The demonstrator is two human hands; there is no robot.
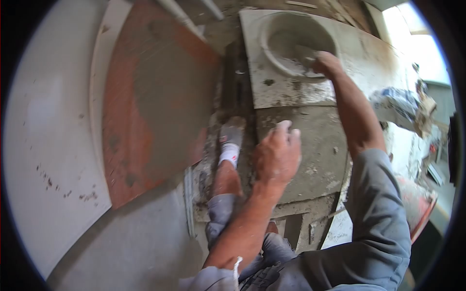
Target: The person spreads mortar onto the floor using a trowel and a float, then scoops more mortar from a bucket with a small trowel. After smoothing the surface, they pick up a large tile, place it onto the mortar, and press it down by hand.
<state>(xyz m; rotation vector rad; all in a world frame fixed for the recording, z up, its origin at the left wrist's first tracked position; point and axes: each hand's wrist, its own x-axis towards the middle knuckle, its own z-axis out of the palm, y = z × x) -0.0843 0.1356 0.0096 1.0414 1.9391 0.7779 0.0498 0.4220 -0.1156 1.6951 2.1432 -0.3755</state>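
My right hand (327, 65) is closed round the handle of a trowel (306, 54), whose grey blade dips inside a pale round bucket (264, 44). Wet grey mortar (286, 41) coats the bucket's inside. My left hand (278, 154) hovers over a mortar-smeared board (315, 155), its dusty fingers loosely bent and a little apart, with nothing visible in them. The bucket stands on a whitish, stained board (291, 94) ahead of me. To the left is a reddish-brown panel (121, 165), mostly covered by a grey mortar patch (170, 97).
My shod foot (233, 132) rests on dirty planking between the panel and the boards. A pale wall (53, 136) rises at left. At right are a plastic bag (398, 103) and a reddish, mortar-stained container (416, 206). Wood scraps (344, 14) lie behind the bucket.
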